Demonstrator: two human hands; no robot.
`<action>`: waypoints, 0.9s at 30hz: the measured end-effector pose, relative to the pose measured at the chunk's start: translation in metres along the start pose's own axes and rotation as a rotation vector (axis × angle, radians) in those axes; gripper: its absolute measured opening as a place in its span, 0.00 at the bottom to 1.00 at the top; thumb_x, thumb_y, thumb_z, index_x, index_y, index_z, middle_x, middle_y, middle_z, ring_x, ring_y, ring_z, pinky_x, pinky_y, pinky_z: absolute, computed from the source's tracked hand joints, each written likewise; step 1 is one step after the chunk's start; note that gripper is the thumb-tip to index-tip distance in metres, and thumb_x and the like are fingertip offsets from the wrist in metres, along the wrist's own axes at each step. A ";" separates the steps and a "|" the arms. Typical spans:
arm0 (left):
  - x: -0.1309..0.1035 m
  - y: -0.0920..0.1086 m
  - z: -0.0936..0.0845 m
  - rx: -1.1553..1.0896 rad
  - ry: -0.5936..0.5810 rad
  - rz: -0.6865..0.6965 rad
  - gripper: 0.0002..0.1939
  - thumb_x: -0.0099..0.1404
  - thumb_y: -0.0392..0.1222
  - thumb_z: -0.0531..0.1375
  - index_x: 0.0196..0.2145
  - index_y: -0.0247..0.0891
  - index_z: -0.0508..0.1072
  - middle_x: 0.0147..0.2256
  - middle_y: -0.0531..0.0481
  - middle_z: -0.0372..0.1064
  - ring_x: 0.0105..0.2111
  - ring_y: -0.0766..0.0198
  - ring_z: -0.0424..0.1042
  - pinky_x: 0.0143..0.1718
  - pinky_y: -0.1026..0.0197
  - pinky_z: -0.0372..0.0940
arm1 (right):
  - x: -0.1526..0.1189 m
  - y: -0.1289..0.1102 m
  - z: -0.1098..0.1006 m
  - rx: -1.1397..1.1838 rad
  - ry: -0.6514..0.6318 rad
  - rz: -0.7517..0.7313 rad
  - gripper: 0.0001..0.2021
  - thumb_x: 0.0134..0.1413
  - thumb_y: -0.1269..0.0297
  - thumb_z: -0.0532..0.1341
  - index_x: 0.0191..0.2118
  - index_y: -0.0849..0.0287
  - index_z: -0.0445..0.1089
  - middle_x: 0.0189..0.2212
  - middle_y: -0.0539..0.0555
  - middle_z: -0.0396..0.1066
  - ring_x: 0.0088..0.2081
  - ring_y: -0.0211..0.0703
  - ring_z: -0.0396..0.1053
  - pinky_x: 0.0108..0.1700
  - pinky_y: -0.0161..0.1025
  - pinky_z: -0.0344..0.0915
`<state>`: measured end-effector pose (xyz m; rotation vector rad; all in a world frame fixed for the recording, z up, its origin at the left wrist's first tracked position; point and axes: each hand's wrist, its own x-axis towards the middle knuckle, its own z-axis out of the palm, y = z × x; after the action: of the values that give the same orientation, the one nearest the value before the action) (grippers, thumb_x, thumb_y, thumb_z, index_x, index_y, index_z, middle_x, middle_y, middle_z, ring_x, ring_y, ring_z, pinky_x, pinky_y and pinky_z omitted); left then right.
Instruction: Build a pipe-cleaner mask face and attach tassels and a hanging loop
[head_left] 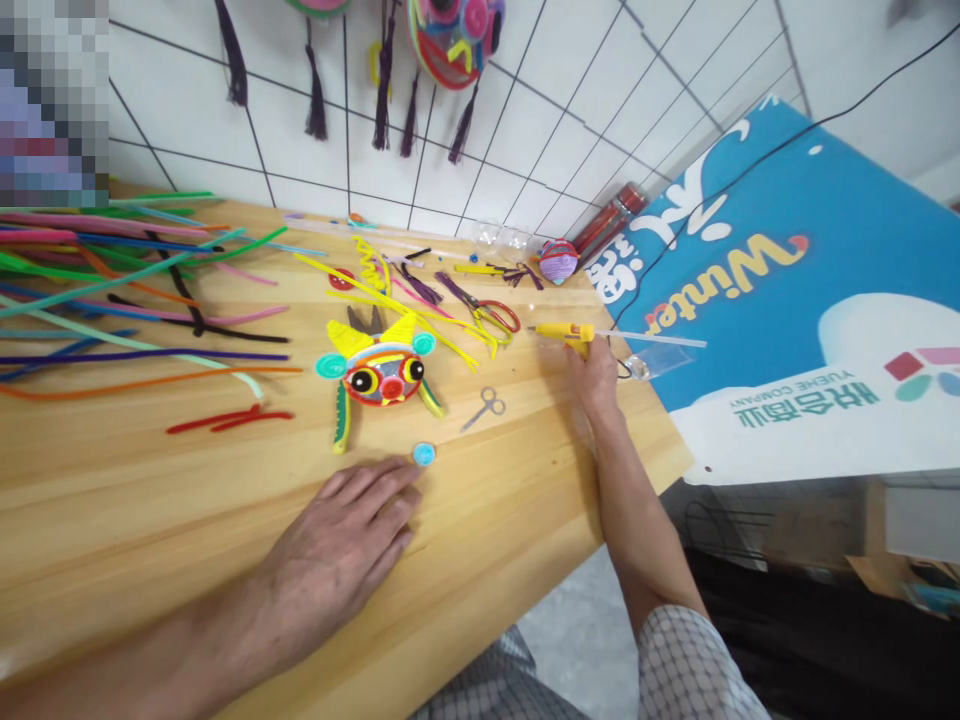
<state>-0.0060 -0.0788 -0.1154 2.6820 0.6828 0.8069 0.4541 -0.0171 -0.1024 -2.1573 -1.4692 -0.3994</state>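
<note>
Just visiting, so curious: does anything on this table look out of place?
The pliers look oddly placed: the mask covers their middle, so the handles stick out below it like legs. I see nothing plainly spilled or damaged.

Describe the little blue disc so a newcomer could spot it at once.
On the wooden table, find the yellow-horned face figure. Between it and the person's left hand lies the small round blue disc, right by the index finger. Unlike the figure's teal ears, it lies loose.
</note>
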 end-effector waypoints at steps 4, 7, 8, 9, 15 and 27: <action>-0.001 -0.001 0.000 -0.008 -0.019 0.005 0.14 0.77 0.38 0.51 0.51 0.38 0.76 0.58 0.42 0.75 0.59 0.51 0.70 0.58 0.48 0.63 | 0.000 -0.002 -0.002 0.036 0.017 0.033 0.12 0.58 0.58 0.61 0.44 0.59 0.71 0.39 0.63 0.76 0.43 0.58 0.72 0.46 0.51 0.69; -0.001 -0.001 0.000 -0.009 -0.013 0.001 0.14 0.77 0.38 0.51 0.51 0.38 0.76 0.58 0.42 0.75 0.59 0.51 0.69 0.58 0.47 0.62 | 0.003 -0.003 -0.005 0.085 0.044 0.061 0.15 0.57 0.57 0.61 0.46 0.59 0.73 0.41 0.63 0.78 0.42 0.57 0.73 0.45 0.50 0.69; -0.001 0.000 0.000 -0.010 -0.008 -0.002 0.14 0.77 0.38 0.51 0.51 0.38 0.76 0.58 0.42 0.75 0.59 0.51 0.69 0.58 0.47 0.62 | 0.005 -0.003 -0.005 0.097 0.052 0.077 0.16 0.56 0.56 0.61 0.47 0.59 0.74 0.41 0.64 0.79 0.42 0.57 0.73 0.45 0.50 0.69; -0.001 0.000 0.000 -0.012 -0.009 0.000 0.14 0.77 0.38 0.52 0.51 0.38 0.76 0.58 0.42 0.75 0.59 0.51 0.70 0.58 0.48 0.62 | 0.007 -0.002 -0.006 0.104 0.060 0.091 0.17 0.56 0.56 0.62 0.47 0.60 0.74 0.42 0.64 0.79 0.42 0.57 0.73 0.45 0.50 0.69; 0.000 0.000 -0.002 -0.015 -0.010 0.000 0.14 0.77 0.38 0.52 0.51 0.37 0.76 0.58 0.42 0.75 0.59 0.51 0.69 0.58 0.48 0.62 | 0.034 0.001 0.000 0.214 0.042 0.196 0.20 0.53 0.53 0.64 0.48 0.60 0.75 0.41 0.59 0.80 0.40 0.52 0.73 0.47 0.48 0.70; 0.001 0.002 -0.001 -0.024 -0.003 -0.017 0.14 0.77 0.38 0.51 0.50 0.38 0.76 0.57 0.42 0.75 0.59 0.51 0.69 0.58 0.47 0.63 | 0.043 -0.010 0.033 0.149 0.010 0.266 0.14 0.53 0.53 0.65 0.37 0.59 0.74 0.36 0.62 0.79 0.38 0.54 0.71 0.44 0.48 0.67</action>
<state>-0.0050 -0.0796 -0.1131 2.6519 0.6895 0.8013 0.4601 0.0376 -0.1064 -2.1871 -1.1468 -0.1985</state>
